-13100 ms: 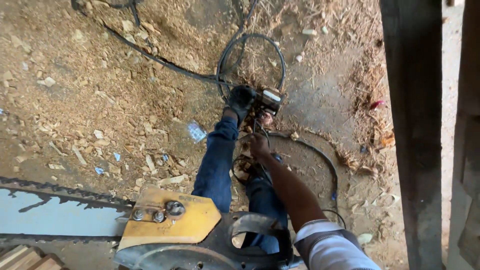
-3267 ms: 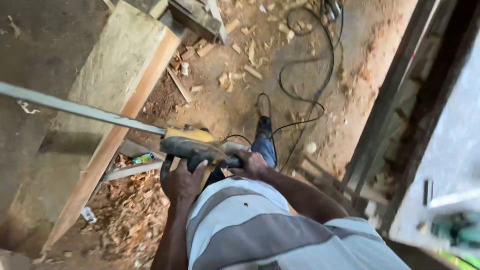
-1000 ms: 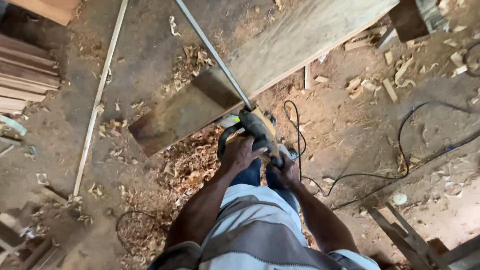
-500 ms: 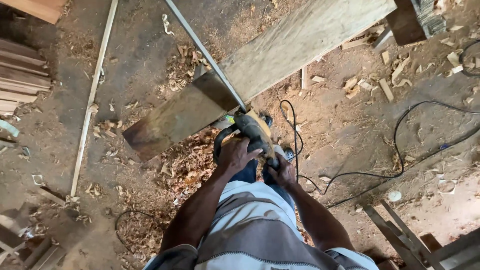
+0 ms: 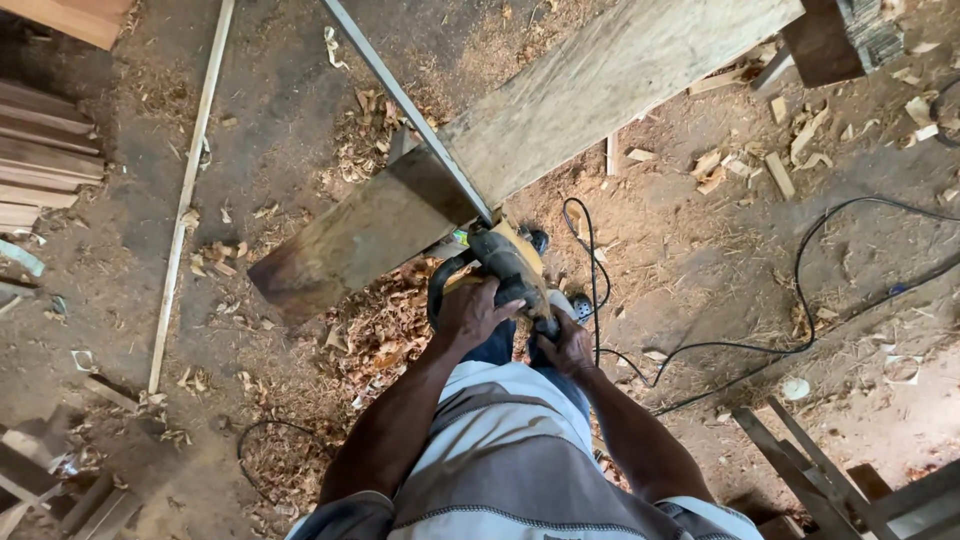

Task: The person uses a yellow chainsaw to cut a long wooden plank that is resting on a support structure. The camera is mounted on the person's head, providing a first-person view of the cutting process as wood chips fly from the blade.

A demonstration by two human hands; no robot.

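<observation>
Both hands clamp the yellow chainsaw (image 5: 510, 265) at frame centre: left hand (image 5: 470, 312) around the front loop handle, right hand (image 5: 565, 345) on the rear grip. Keeping the long bar (image 5: 405, 100) level would cut truest through the weathered beam (image 5: 560, 120), running diagonally to upper right.

Probably a rough woodworking yard: dirt floor (image 5: 300, 90) strewn with wood shavings (image 5: 385, 330), stacked planks (image 5: 40, 165)

Packages: none to be seen
Labels: none clear enough to tell, neither on the saw nor on the timber
Signs: none
Screens: none
Small pale scraps on the dirt floor: too small to tell
</observation>
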